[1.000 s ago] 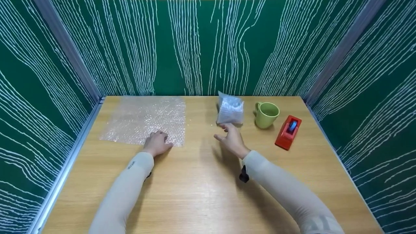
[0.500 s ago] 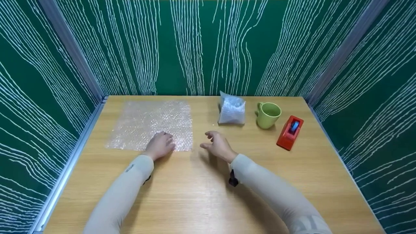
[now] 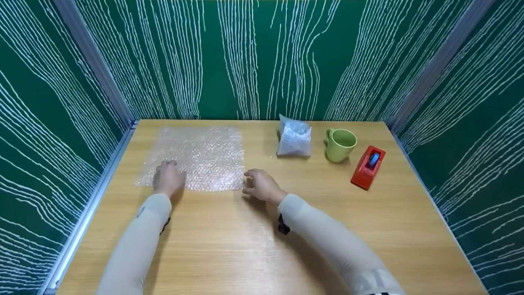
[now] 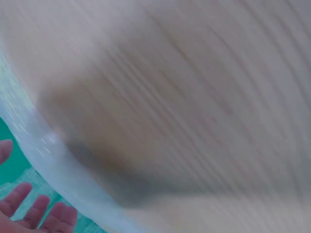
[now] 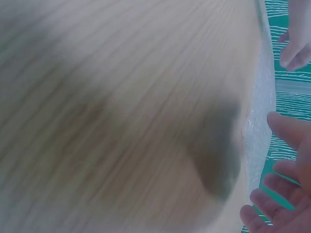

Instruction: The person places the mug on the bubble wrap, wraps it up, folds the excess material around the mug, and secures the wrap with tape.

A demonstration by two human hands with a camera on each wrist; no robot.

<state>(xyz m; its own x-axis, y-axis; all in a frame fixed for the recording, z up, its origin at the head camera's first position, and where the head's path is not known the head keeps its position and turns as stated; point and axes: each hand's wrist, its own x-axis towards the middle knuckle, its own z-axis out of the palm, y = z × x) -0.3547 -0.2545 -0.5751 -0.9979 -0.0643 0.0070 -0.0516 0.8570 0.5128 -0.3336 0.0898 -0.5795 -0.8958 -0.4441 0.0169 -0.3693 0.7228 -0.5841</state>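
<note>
A sheet of clear bubble wrap [image 3: 204, 153] lies flat on the left part of the table. My left hand [image 3: 168, 179] is at its front edge, toward the left corner, with fingers relaxed. At the front right corner is my right hand [image 3: 264, 187], fingers loosely bent and apart from the thumb. Whether either hand touches the sheet is hard to tell. In the left wrist view, spread fingertips [image 4: 59, 217] show beside the wrap. The right wrist view shows fingers [image 5: 282, 187] spread near the sheet, pinching nothing.
A bundle in bubble wrap [image 3: 294, 139] stands at the back, right of the sheet. Beside it are a green mug [image 3: 339, 148] and a red tape dispenser [image 3: 367, 169]. Green walls with white lines [image 3: 229, 61] enclose the wooden table [image 3: 229, 246].
My right hand has moved left from near the wrapped bundle to the sheet's right corner. The left hand has shifted left along the front edge. The sheet has slid slightly toward me.
</note>
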